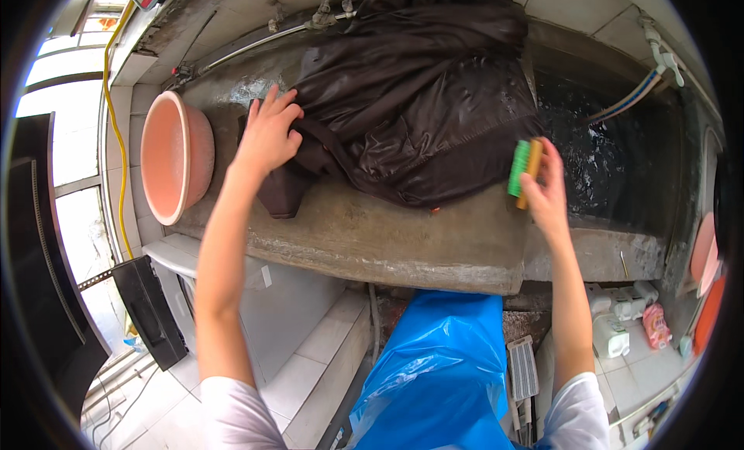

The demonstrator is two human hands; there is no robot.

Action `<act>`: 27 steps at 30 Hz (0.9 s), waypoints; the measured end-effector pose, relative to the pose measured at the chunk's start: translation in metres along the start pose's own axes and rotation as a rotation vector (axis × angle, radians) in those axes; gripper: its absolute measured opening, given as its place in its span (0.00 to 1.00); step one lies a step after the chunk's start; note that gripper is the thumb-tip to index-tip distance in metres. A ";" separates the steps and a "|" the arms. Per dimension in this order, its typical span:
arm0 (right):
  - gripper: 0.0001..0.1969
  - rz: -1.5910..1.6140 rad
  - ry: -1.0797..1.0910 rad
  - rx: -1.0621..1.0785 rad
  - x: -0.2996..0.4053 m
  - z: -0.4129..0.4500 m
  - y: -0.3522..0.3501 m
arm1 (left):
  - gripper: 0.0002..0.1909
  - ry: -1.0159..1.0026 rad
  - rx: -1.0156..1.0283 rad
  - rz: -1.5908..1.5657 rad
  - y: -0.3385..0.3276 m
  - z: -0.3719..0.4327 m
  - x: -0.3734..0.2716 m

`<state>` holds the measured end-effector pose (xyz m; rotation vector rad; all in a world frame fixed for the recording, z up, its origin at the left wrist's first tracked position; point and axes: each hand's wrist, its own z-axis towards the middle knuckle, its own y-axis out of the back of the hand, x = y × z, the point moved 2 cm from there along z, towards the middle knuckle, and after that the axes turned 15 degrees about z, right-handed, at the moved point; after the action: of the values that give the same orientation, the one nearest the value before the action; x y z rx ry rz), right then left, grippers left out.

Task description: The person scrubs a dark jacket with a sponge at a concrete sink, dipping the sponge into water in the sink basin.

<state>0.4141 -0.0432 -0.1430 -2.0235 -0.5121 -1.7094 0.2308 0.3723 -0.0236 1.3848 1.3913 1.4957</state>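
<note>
A wet dark brown garment (407, 113) is spread across a concrete wash slab (372, 235), its lower edge curving along the slab. My left hand (270, 130) rests with spread fingers at the garment's left part, beside a dark fold; whether it pinches any cloth is hard to tell. My right hand (545, 182) holds a scrubbing brush (526, 174) with a yellowish-brown back and green bristles, at the garment's right edge. The bristles face left towards the cloth. Just right of this hand lies a sunken basin (604, 171) of dark water.
A pink plastic basin (197, 159) stands tilted at the slab's left. A tap (662, 57) with a hose (625, 104) reaches into the water. A metal pipe (256, 46) runs along the back wall. Plastic jugs (610, 334) stand below right. A blue plastic apron (436, 368) covers my front.
</note>
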 end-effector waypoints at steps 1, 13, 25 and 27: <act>0.35 -0.031 0.027 0.050 0.004 0.003 -0.015 | 0.11 -0.118 -0.026 -0.007 0.014 0.001 0.004; 0.34 -0.731 -0.033 0.107 0.020 0.013 -0.056 | 0.19 -0.028 0.281 -0.126 -0.006 -0.233 -0.085; 0.35 -0.797 0.095 0.148 0.007 -0.007 -0.071 | 0.34 0.326 0.283 -0.315 -0.081 -0.057 -0.063; 0.36 -0.820 0.114 0.160 0.007 -0.008 -0.074 | 0.36 0.376 0.156 -0.274 -0.103 -0.046 -0.031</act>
<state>0.3687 0.0146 -0.1277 -1.6817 -1.5371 -2.0999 0.1739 0.3537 -0.1243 0.9779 1.8804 1.5385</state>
